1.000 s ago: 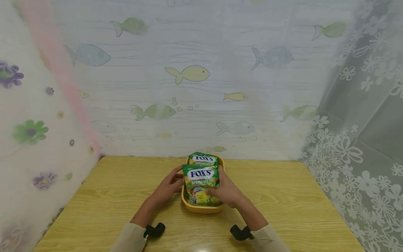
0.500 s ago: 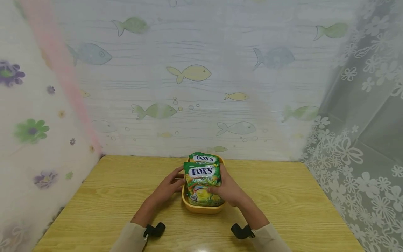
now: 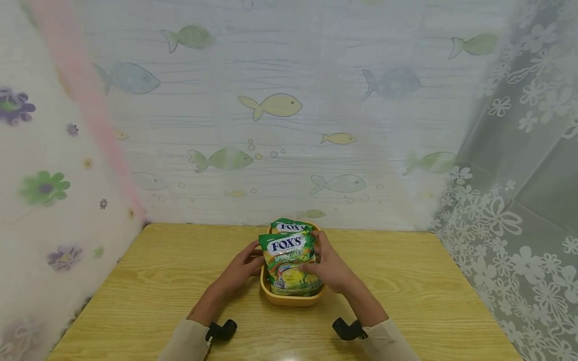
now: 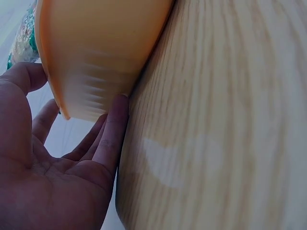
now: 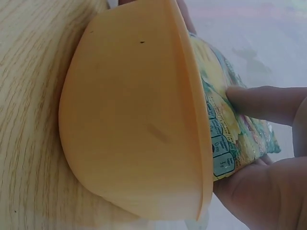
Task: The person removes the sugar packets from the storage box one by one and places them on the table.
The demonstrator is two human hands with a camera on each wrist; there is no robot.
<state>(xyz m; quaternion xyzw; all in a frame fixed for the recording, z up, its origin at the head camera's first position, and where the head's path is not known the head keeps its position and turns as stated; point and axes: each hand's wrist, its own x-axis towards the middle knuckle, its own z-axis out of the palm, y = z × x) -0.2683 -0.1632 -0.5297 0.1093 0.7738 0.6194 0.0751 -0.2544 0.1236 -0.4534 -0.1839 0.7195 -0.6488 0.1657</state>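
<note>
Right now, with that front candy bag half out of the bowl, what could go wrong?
The right hand pinches the front candy bag by one edge, so it may slip. The left hand only touches the yellow bowl with straight fingers; the bowl could slide or tip. The rear candy bag leans behind and might topple.
</note>
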